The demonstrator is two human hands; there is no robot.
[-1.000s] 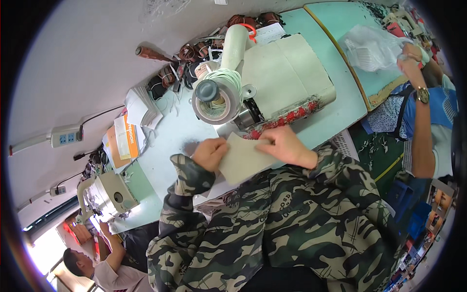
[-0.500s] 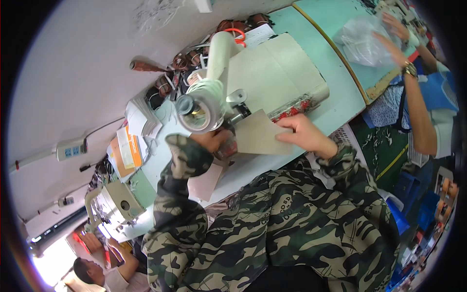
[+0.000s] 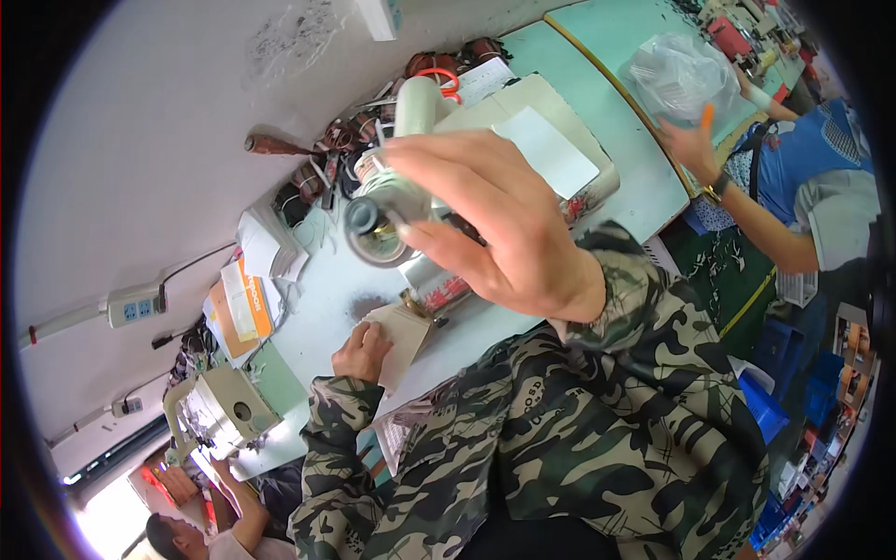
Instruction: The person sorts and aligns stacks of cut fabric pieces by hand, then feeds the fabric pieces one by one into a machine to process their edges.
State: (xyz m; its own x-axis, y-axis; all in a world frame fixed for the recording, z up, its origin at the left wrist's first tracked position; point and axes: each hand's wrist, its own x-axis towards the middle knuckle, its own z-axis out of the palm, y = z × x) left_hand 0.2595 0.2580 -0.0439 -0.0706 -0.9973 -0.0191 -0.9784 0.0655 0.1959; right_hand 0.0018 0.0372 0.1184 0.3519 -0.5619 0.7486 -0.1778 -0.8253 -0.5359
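My left hand [image 3: 362,353] is closed on the edge of a folded beige piece [image 3: 401,338], thin like card or leather, lying on the pale worktable below the machine. A small metal part of the sewing machine [image 3: 414,302] stands against its far edge. My right hand [image 3: 509,224] is raised over the machine, thumb and fingers apart. Between them, at the fingertips, is a round part with a dark cap [image 3: 362,216]; whether they touch it I cannot tell. A pale flat sheet [image 3: 549,149] lies on top of the machine's beige body [image 3: 509,105]. My right hand hides the machine's middle.
Red-handled scissors [image 3: 439,77] and brown bundles [image 3: 434,62] line the wall. Stacked papers [image 3: 266,245] and an orange packet [image 3: 252,297] lie left. Another machine [image 3: 229,406] and a seated person [image 3: 224,541] are lower left. A co-worker's hands [image 3: 693,149] handle a clear plastic bag [image 3: 679,77].
My right hand let go of the flat beige sheet and rose to the round part. A pale sheet now lies on the machine. My left hand moved nearer, onto the folded piece.
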